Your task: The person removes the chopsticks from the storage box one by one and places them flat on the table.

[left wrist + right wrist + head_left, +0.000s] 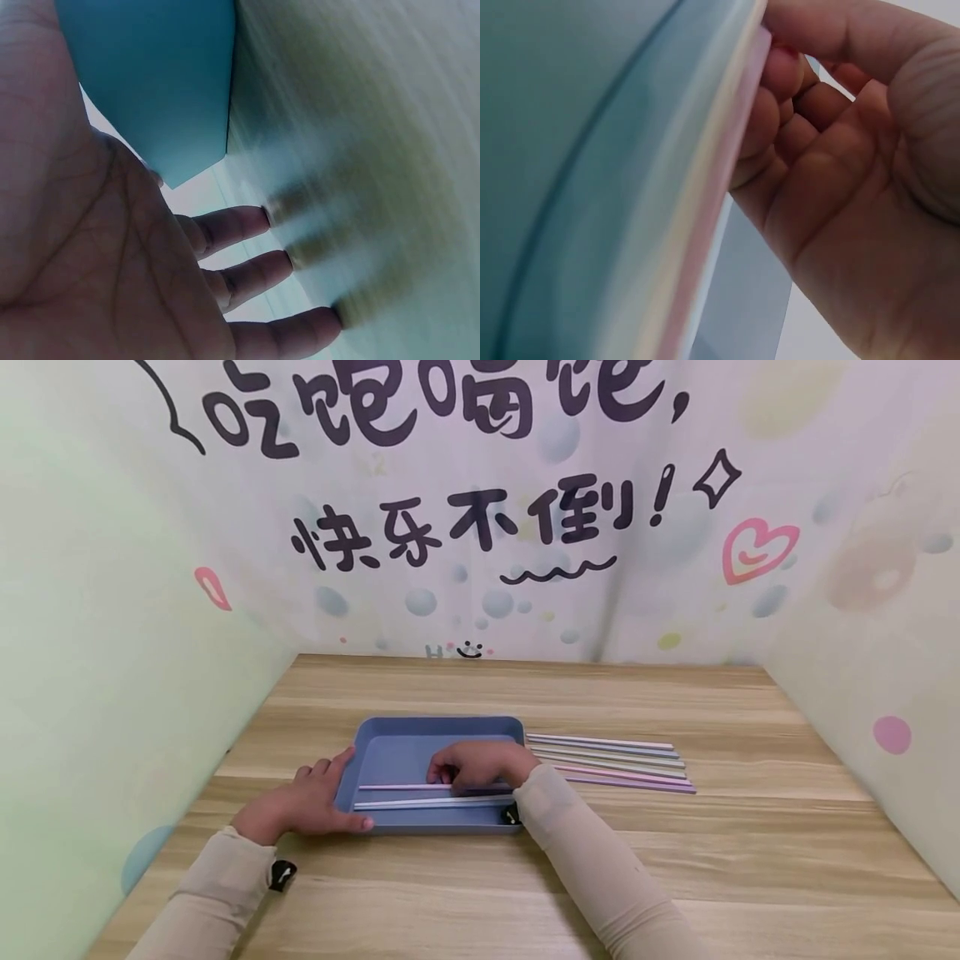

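Observation:
A blue rectangular tray (390, 724) lies on the wooden table. My left hand (311, 799) rests against its left side, the thumb over the near left corner and the other fingers extended; the left wrist view shows the tray's outer wall (157, 82) beside the palm. Inside the tray, my right hand (480, 766) pinches a pink chopstick (397, 787) with thumb and fingertips. That chopstick (697, 232) runs away from the fingers in the right wrist view. White and pale blue chopsticks (420, 805) lie nearer the tray's front; the right forearm covers their right ends.
Several chopsticks (615, 757) in white, blue, green, pink and purple lie side by side right of the tray. A printed cloth (480, 602) hangs behind the wooden table (465, 893), with pale walls at both sides.

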The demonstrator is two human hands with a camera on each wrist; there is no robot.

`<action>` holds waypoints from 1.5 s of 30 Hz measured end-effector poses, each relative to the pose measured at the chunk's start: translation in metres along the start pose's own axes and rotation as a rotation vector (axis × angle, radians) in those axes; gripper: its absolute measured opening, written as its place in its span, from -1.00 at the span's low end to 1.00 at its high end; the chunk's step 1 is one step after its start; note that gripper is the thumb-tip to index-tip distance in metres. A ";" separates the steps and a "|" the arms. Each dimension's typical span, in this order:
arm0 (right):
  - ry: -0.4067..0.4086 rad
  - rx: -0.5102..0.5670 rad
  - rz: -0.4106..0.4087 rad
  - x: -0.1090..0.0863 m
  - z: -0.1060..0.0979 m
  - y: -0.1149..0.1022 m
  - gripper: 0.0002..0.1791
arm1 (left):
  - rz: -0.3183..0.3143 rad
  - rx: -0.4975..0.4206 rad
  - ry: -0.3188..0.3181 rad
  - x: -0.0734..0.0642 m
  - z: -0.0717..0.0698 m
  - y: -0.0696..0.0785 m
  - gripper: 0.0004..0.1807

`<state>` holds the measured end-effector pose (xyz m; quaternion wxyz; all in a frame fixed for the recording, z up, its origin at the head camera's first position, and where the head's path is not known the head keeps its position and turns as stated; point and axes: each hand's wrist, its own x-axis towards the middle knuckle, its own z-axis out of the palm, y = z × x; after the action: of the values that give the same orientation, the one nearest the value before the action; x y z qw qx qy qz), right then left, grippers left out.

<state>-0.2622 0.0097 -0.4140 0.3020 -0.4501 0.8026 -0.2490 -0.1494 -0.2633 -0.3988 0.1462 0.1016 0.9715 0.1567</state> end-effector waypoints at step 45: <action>0.038 -0.023 -0.051 -0.035 -0.049 -0.024 -0.69 | -0.039 0.025 -0.023 0.003 0.002 -0.002 0.39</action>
<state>-0.2690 0.0353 -0.3545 0.2749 -0.4692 0.7993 -0.2558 -0.1514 -0.2639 -0.4020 0.1592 0.0864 0.9734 0.1406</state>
